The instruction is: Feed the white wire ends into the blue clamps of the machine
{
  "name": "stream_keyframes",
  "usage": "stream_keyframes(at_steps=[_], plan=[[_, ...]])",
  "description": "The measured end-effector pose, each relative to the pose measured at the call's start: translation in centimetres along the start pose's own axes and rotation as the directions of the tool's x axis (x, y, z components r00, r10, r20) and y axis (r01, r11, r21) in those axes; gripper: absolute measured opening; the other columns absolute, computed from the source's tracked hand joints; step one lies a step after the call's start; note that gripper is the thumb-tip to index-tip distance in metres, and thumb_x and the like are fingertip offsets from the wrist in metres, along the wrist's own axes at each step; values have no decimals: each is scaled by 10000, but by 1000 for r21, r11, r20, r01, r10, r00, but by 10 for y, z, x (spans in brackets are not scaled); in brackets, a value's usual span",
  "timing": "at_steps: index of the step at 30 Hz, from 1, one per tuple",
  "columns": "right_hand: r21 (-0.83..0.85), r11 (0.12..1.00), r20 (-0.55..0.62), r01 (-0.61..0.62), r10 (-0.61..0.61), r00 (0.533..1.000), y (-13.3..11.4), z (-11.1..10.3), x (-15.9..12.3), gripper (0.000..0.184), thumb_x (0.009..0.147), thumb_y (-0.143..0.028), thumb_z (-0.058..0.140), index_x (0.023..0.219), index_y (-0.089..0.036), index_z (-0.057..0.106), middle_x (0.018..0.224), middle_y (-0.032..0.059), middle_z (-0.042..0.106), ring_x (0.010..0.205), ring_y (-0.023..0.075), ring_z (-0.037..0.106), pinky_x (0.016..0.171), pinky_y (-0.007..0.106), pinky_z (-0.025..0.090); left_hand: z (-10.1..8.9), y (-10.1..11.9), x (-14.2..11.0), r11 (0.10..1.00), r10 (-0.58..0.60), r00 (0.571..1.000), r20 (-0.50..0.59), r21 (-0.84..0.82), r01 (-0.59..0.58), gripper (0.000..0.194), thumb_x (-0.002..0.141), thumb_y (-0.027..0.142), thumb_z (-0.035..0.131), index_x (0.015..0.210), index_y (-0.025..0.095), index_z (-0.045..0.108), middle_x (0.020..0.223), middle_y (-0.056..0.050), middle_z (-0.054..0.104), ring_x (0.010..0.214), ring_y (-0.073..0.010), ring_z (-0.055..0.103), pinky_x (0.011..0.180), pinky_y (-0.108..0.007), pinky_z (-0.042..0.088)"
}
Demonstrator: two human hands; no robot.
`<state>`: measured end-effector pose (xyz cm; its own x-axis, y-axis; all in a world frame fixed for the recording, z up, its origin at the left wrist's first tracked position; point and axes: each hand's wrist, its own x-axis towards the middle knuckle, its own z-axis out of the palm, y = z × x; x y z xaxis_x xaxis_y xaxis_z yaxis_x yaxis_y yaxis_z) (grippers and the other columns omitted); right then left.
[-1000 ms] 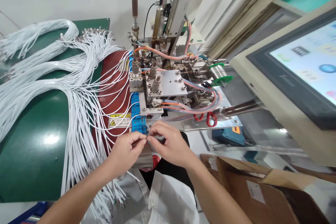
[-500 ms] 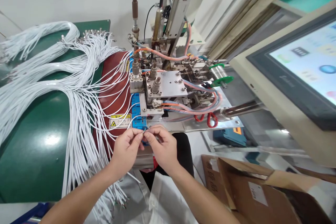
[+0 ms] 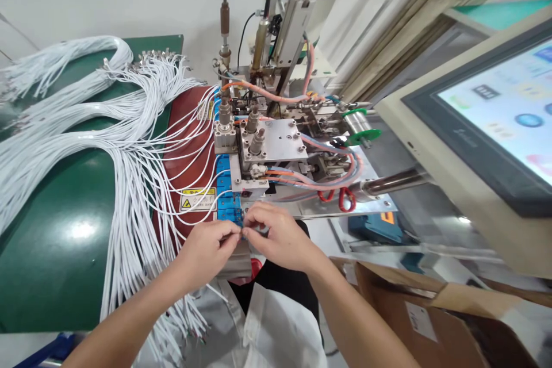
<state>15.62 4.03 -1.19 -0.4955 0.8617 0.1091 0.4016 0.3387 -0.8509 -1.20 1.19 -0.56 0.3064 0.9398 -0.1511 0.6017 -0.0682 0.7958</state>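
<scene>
My left hand [image 3: 207, 253] and my right hand [image 3: 280, 237] meet fingertip to fingertip just in front of the machine's blue fixture [image 3: 227, 205]. Both are closed in a pinch on the end of a thin white wire [image 3: 196, 221] that loops in from the left. The wire's tip is hidden between the fingers. Right behind the hands stands the metal machine head [image 3: 267, 138] with cylinders and orange and pink hoses.
Large bundles of white wires [image 3: 86, 126] lie over a green table [image 3: 52, 241] and a red mat [image 3: 190, 144] with a yellow warning label [image 3: 197, 199]. A touchscreen panel [image 3: 495, 121] is at the right. An open cardboard box [image 3: 431, 316] sits bottom right.
Both hands dropped slightly and drew closer together, staying pinched on the wire end at the blue fixture. The view shifted a little.
</scene>
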Motion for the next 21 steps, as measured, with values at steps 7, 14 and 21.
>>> stream_keyframes(at_steps=[7, 14, 21], plan=[[538, 832, -315, -138, 350, 882, 0, 37, -5, 149, 739, -205, 536, 594, -174, 521, 601, -23, 483, 561, 106, 462, 538, 228, 383, 11, -1, -1, 967, -118, 971, -206, -246, 65, 131, 801, 210, 482, 784, 164, 604, 702, 10, 630, 632, -101, 556, 606, -185, 427], [543, 830, -352, -127, 362, 863, 2, 44, -8, 126, 730, -204, 569, 612, -172, 597, 641, -1, 551, 612, 123, 513, 579, 244, 410, 16, -2, -2, 923, -201, 954, -222, -369, 108, 133, 799, 249, 504, 791, 163, 606, 686, 2, 633, 523, -78, 520, 484, -165, 406], [662, 736, -288, -144, 426, 858, 2, 38, -5, 72, 683, -196, 605, 617, -174, 586, 642, -10, 549, 581, 116, 529, 565, 247, 450, 15, 0, -1, 925, -207, 961, -184, -358, 131, 135, 797, 239, 503, 758, 163, 607, 571, 30, 560, 471, -68, 463, 456, -162, 367]])
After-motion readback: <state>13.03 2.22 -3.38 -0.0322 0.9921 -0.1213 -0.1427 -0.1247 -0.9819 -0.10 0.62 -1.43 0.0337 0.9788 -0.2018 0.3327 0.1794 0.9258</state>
